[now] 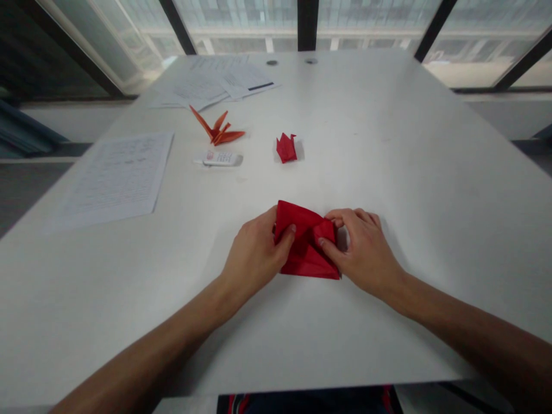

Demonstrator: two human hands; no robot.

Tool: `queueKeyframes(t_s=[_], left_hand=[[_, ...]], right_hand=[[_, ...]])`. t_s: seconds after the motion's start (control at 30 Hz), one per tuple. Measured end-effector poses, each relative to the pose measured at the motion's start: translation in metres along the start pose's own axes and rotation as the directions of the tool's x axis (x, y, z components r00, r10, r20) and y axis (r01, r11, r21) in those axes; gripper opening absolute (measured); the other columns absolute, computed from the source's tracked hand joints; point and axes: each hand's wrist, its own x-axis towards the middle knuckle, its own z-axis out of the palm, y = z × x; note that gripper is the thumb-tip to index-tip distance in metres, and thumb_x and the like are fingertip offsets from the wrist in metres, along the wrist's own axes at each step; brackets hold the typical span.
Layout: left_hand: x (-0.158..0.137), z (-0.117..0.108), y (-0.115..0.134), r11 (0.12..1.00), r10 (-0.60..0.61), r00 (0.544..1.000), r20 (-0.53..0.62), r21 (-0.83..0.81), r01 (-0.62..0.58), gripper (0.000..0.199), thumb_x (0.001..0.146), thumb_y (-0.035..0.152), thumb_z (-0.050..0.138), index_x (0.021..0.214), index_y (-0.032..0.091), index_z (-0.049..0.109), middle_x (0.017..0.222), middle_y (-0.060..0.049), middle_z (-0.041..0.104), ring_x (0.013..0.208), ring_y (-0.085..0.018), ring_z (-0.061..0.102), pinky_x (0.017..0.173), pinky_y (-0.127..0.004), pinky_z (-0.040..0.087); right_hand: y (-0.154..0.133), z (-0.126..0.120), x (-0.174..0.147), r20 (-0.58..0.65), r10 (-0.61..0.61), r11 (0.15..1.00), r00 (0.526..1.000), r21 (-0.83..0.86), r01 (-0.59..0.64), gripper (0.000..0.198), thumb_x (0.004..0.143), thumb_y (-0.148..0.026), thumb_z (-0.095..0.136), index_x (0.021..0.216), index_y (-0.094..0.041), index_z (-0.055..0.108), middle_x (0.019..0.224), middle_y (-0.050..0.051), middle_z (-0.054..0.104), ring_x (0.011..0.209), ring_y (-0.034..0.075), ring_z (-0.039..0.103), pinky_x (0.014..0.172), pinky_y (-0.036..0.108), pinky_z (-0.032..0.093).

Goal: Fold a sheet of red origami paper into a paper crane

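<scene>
A folded sheet of red paper [307, 265] is held between both hands, just above the white table. My left hand [255, 247] grips its left edge, the thumb lying on top and the fingers hidden behind. On the other side, my right hand [364, 247] pinches the right edge between thumb and fingers, where a small flap is bent over. The paper's middle is creased and bulges a little. Beyond the hands stands a small red origami bird [286, 148], touched by neither hand.
An orange origami crane [219, 131] sits at the back left, with a white tube [219, 158] lying in front of it. A printed sheet [121, 178] lies on the left side of the table [409, 172]. More papers [194, 83] overlap near the windows.
</scene>
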Motion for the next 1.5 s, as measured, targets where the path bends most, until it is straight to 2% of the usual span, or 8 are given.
queueKeyframes(t_s=[0.1, 0.17, 0.37, 0.57, 0.9, 1.07, 1.3, 1.5], left_hand=[[0.001, -0.004, 0.002, 0.988, -0.069, 0.998, 0.012, -0.136, 0.070, 0.014, 0.094, 0.032, 0.063, 0.100, 0.020, 0.062, 0.082, 0.000, 0.072, 0.066, -0.017, 0.064, 0.058, -0.030, 0.051], [0.002, -0.006, 0.003, 0.978, -0.069, 0.998, -0.013, -0.200, 0.065, 0.027, 0.089, 0.035, 0.071, 0.110, 0.021, 0.062, 0.093, -0.001, 0.074, 0.072, -0.017, 0.068, 0.061, -0.029, 0.055], [0.003, -0.010, 0.004, 0.992, 0.000, 0.986, -0.166, -0.127, -0.021, 0.065, 0.075, 0.027, 0.084, 0.132, 0.027, 0.055, 0.117, -0.001, 0.072, 0.079, -0.016, 0.069, 0.073, -0.031, 0.058], [0.006, -0.013, 0.001, 0.992, -0.028, 0.995, -0.100, -0.125, 0.016, 0.025, 0.080, 0.015, 0.070, 0.103, 0.022, 0.072, 0.093, 0.002, 0.076, 0.085, -0.017, 0.071, 0.083, -0.028, 0.054], [0.013, -0.018, -0.017, 0.952, -0.101, 0.993, 0.058, -0.283, 0.113, 0.014, 0.083, 0.022, 0.067, 0.094, 0.019, 0.074, 0.087, -0.001, 0.073, 0.073, -0.016, 0.065, 0.069, -0.029, 0.050], [0.012, -0.019, -0.010, 0.995, 0.023, 0.998, 0.056, -0.100, -0.018, 0.014, 0.077, 0.025, 0.079, 0.091, 0.023, 0.077, 0.099, -0.001, 0.072, 0.088, -0.019, 0.067, 0.082, -0.032, 0.050], [0.011, -0.017, -0.008, 0.999, -0.022, 0.997, 0.072, -0.044, 0.025, 0.006, 0.080, 0.019, 0.074, 0.080, 0.024, 0.078, 0.083, 0.002, 0.072, 0.077, -0.017, 0.066, 0.071, -0.030, 0.049], [0.006, -0.015, -0.004, 0.933, 0.221, 0.975, -0.015, 0.294, -0.207, 0.015, 0.090, 0.019, 0.064, 0.097, 0.023, 0.077, 0.097, -0.003, 0.076, 0.084, -0.021, 0.067, 0.077, -0.037, 0.046]], right_hand=[[0.000, -0.001, -0.002, 0.017, -0.017, 1.000, 1.000, -0.018, 0.018, 0.029, 0.090, -0.024, 0.068, 0.118, -0.024, 0.062, 0.100, 0.006, 0.075, 0.100, 0.030, 0.062, 0.094, 0.048, 0.040], [0.000, 0.000, -0.002, 0.031, -0.041, 0.999, 0.999, -0.033, 0.042, 0.029, 0.089, -0.021, 0.068, 0.118, -0.024, 0.063, 0.102, 0.006, 0.076, 0.101, 0.030, 0.062, 0.095, 0.048, 0.040], [-0.001, 0.001, -0.004, 0.059, -0.144, 0.989, 0.988, 0.020, 0.143, 0.030, 0.090, -0.014, 0.067, 0.118, -0.023, 0.063, 0.096, 0.003, 0.074, 0.097, 0.027, 0.062, 0.096, 0.046, 0.038], [0.000, 0.000, -0.006, 0.112, -0.191, 0.979, 0.975, 0.086, 0.182, 0.039, 0.089, -0.008, 0.063, 0.127, -0.019, 0.060, 0.089, 0.002, 0.070, 0.093, 0.024, 0.061, 0.096, 0.045, 0.038], [-0.001, 0.000, -0.013, 0.087, -0.344, 0.937, 0.935, -0.035, 0.348, 0.045, 0.087, -0.004, 0.059, 0.130, -0.015, 0.063, 0.107, 0.009, 0.073, 0.102, 0.028, 0.059, 0.097, 0.046, 0.039], [0.001, 0.003, -0.011, 0.103, -0.274, 0.961, 0.956, -0.009, 0.276, 0.031, 0.100, -0.025, 0.063, 0.128, -0.014, 0.063, 0.100, 0.008, 0.075, 0.097, 0.026, 0.062, 0.097, 0.045, 0.039], [0.005, 0.003, -0.007, 0.131, -0.204, 0.979, 0.970, 0.053, 0.198, 0.030, 0.097, -0.019, 0.065, 0.127, -0.019, 0.063, 0.093, 0.002, 0.073, 0.092, 0.023, 0.062, 0.091, 0.041, 0.039], [0.002, 0.002, -0.007, 0.138, -0.289, 0.955, 0.947, -0.022, 0.295, 0.020, 0.100, -0.016, 0.055, 0.116, -0.019, 0.067, 0.096, 0.005, 0.073, 0.092, 0.025, 0.060, 0.087, 0.042, 0.039]])
